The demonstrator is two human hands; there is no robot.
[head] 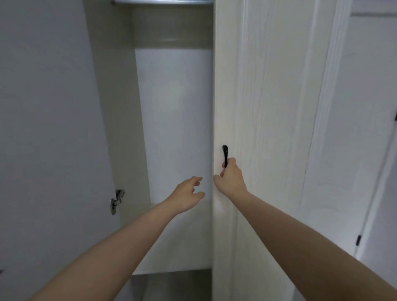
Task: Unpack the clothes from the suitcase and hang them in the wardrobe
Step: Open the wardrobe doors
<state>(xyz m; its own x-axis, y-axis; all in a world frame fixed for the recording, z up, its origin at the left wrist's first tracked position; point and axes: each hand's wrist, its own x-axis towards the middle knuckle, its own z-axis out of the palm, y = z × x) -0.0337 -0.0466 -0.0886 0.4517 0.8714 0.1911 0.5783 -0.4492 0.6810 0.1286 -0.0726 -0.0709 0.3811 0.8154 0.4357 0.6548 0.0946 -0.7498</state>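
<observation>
A white wardrobe fills the view, its bare inside (174, 120) showing through the gap between its doors. The left door (47, 129) stands swung open. My right hand (231, 177) is closed around the lower end of the black handle (225, 153) on the right door (268, 129). My left hand (188, 194) hovers in the opening just left of that door's edge, fingers spread and holding nothing. A metal hanging rail (161, 2) runs across the top. No suitcase or clothes are in view.
A metal hinge (117, 200) sits on the left side panel at hand height. A low shelf edge (178, 264) closes the compartment's bottom, with a darker space below. Further white doors (369, 129) with black hinges stand at the right.
</observation>
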